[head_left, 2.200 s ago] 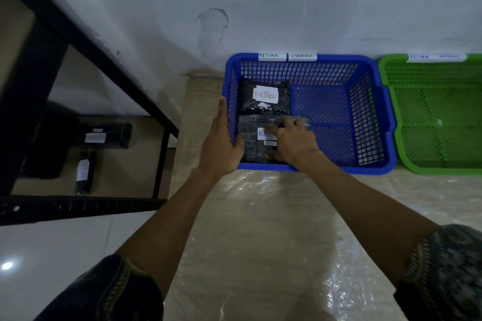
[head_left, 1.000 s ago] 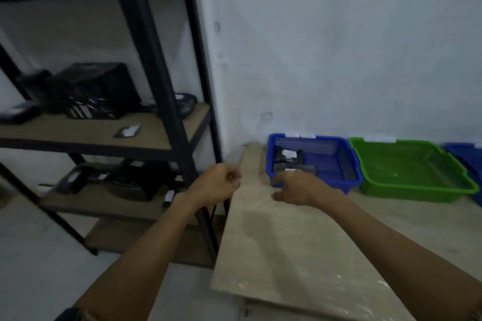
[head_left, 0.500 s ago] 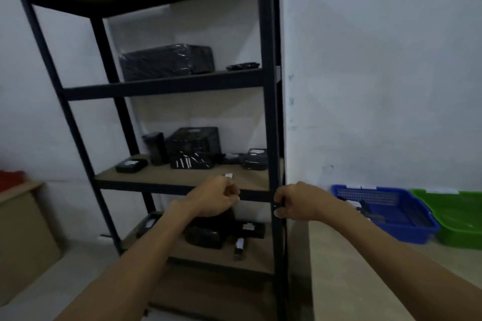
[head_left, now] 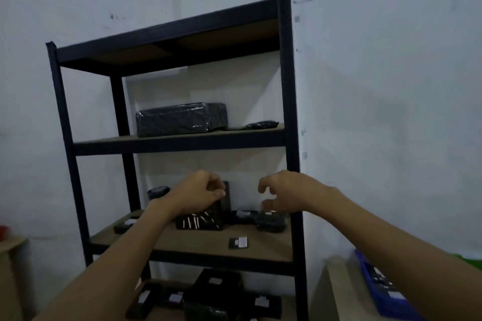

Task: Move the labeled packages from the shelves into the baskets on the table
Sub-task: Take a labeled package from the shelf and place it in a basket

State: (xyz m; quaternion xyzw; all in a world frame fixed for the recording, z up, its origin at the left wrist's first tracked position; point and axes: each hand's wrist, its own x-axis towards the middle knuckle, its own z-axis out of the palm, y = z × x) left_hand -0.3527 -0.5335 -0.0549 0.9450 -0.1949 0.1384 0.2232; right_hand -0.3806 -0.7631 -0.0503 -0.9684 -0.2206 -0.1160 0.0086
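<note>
Both empty, the left hand (head_left: pixel 200 194) fisted and the right hand (head_left: pixel 285 191) loosely curled, they hover at the shelf (head_left: pixel 198 241), the labeled package (head_left: pixel 270 220) lying crosswise just below the right.

- The room is dim and looks a bit blue and grey.
- A soft shadow lies on the plain white wall (head_left: pixel 378 117), right of the tall black metal shelf rack (head_left: pixel 284 86).
- Small shiny spots sit on the big black plastic-wrapped box (head_left: pixel 180 118).
- Low down, the rack is very dark and fuzzy.
- The rack's posts lean and bend.
- The left hand (head_left: pixel 198 194) and right hand (head_left: pixel 284 190) look a little smeared.
</note>
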